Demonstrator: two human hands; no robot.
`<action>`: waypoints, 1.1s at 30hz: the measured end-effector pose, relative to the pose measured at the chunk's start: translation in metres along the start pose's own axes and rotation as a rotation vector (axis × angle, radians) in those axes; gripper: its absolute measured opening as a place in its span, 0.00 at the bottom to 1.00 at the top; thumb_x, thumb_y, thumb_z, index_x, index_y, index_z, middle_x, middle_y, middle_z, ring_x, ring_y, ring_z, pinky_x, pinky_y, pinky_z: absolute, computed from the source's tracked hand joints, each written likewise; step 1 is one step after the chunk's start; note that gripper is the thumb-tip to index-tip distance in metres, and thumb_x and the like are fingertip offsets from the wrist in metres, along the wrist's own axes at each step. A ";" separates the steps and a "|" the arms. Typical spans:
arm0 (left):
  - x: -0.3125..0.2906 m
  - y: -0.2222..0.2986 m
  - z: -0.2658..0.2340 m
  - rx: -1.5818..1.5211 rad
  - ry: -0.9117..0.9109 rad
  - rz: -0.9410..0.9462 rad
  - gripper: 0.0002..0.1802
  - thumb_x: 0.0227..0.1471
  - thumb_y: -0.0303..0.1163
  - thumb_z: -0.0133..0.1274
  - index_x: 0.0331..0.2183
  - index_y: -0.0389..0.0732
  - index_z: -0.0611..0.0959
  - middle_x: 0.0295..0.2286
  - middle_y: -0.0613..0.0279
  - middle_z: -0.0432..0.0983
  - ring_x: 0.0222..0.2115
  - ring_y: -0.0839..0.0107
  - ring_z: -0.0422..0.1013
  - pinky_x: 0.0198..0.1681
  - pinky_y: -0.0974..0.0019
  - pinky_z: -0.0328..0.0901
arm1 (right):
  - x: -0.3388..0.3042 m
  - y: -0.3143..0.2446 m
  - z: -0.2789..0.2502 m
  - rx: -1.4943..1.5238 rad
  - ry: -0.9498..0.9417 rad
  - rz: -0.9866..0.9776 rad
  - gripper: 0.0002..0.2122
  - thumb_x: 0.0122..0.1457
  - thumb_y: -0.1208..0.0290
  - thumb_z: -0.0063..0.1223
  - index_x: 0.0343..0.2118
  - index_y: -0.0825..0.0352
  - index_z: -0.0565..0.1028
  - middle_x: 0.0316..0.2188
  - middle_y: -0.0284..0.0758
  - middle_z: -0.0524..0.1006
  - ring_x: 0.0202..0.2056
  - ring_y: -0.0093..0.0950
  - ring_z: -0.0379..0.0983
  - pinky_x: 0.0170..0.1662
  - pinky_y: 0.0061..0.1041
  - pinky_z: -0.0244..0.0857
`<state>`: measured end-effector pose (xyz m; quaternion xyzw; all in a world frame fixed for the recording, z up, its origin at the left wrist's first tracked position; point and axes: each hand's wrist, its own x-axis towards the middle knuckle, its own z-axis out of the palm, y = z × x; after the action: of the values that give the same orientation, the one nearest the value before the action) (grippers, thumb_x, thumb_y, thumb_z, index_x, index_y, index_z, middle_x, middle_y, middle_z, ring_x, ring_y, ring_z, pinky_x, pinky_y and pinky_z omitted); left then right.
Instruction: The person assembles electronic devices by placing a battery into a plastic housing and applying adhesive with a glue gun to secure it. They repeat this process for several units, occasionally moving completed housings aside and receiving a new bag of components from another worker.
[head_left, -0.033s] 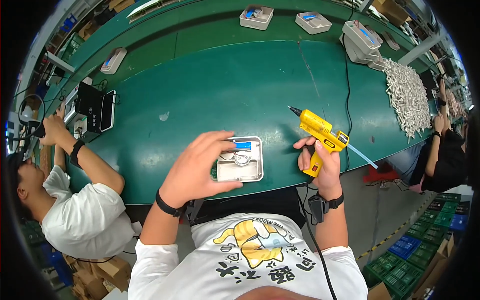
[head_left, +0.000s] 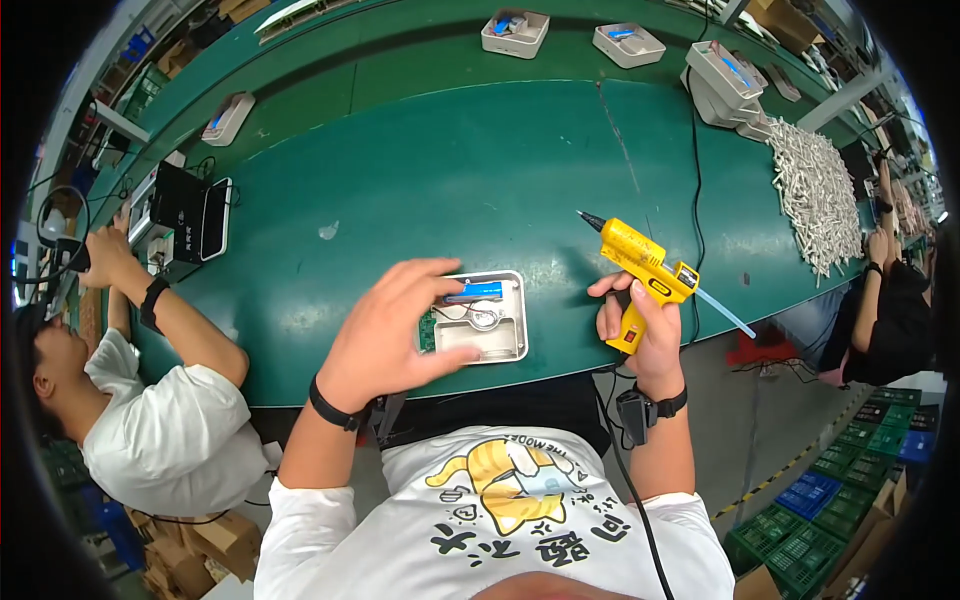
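Note:
A white plastic housing (head_left: 521,318) lies near the table's front edge. In it are a blue cylindrical battery (head_left: 480,292), a round metal-rimmed part (head_left: 484,317) with thin wires, and a bit of green circuit board (head_left: 427,330). My left hand (head_left: 395,325) is open over the housing's left side, fingers spread along its upper left and thumb across its lower part; it hides that side. My right hand (head_left: 645,325) is wrapped round the handle of a yellow glue gun (head_left: 632,245). Its nozzle points up and left, above the table, and a translucent glue stick (head_left: 725,312) sticks out behind.
More white housings stand along the back (head_left: 515,35) and right rear (head_left: 725,75). A heap of small white pieces (head_left: 815,195) covers the right side. A black cable (head_left: 695,180) crosses the table. At left, a co-worker (head_left: 170,400) handles a black device (head_left: 180,225).
My left hand has shifted slightly left, its fingers drawing back from over the housing. More of the battery and green board shows. My right hand and the glue gun stay in place.

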<state>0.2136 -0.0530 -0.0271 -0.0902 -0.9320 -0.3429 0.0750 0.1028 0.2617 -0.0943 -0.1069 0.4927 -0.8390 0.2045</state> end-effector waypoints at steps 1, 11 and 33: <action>0.000 -0.003 -0.001 -0.024 0.052 -0.043 0.25 0.47 0.37 0.73 0.46 0.37 0.86 0.53 0.50 0.81 0.51 0.50 0.76 0.56 0.52 0.71 | -0.002 -0.001 0.000 -0.002 -0.001 0.005 0.10 0.74 0.66 0.48 0.46 0.68 0.74 0.44 0.51 0.81 0.22 0.23 0.70 0.29 0.28 0.69; 0.012 0.003 0.004 0.283 0.042 -0.139 0.12 0.53 0.35 0.70 0.25 0.37 0.87 0.39 0.61 0.87 0.38 0.60 0.79 0.43 0.55 0.74 | -0.005 -0.006 0.004 -0.060 0.017 -0.004 0.09 0.73 0.66 0.49 0.45 0.68 0.74 0.44 0.51 0.82 0.24 0.24 0.72 0.32 0.29 0.71; -0.020 -0.014 0.078 -0.732 0.656 -0.259 0.08 0.68 0.22 0.56 0.39 0.35 0.71 0.45 0.52 0.77 0.33 0.77 0.75 0.42 0.69 0.74 | 0.001 -0.027 0.118 -1.036 -0.377 0.280 0.14 0.72 0.65 0.54 0.52 0.69 0.81 0.24 0.28 0.80 0.20 0.18 0.72 0.25 0.20 0.70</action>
<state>0.2237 -0.0149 -0.0980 0.1181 -0.6816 -0.6640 0.2839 0.1405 0.1807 -0.0133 -0.2749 0.8045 -0.4190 0.3189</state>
